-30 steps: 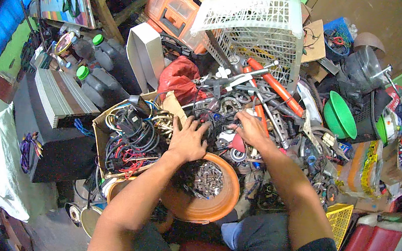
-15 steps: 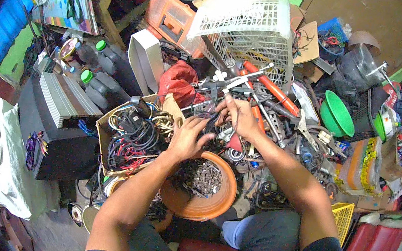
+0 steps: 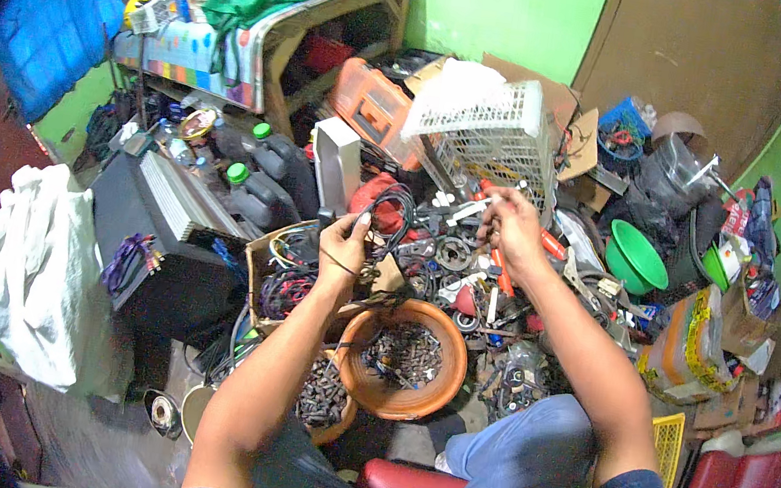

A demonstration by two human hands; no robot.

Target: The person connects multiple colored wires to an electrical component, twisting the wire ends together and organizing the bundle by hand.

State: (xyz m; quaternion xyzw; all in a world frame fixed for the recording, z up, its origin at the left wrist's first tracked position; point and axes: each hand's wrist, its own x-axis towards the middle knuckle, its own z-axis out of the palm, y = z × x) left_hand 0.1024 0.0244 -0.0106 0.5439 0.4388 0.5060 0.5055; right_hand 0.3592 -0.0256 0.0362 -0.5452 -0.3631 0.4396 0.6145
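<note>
My left hand point(image 3: 343, 246) is closed around a black cable point(image 3: 402, 208), whose loops rise above the pile beside a red plastic bag point(image 3: 376, 201). Over the heap of metal parts, my right hand point(image 3: 513, 228) is raised with its fingers curled together; what they hold, if anything, is too small to make out. Behind it lie orange-red tubes point(image 3: 552, 245) and white plastic pieces. A cardboard box of cables point(image 3: 285, 294) stands below my left hand. Nearer to me sits a terracotta-coloured bowl point(image 3: 443, 399) with small dark metal pieces in it.
Another bowl of dark pieces point(image 3: 325, 394) stands by my left forearm. A white plastic crate point(image 3: 498, 126) and an orange toolbox point(image 3: 369, 105) are at the back. To the right is a green bowl point(image 3: 637, 259); to the left, a black case point(image 3: 176, 262) and a white sack point(image 3: 39, 289).
My left hand has closed on the black cable and lifted its loops from the pile. My right hand has moved apart to the right. The view has shifted, showing more of the back wall.
</note>
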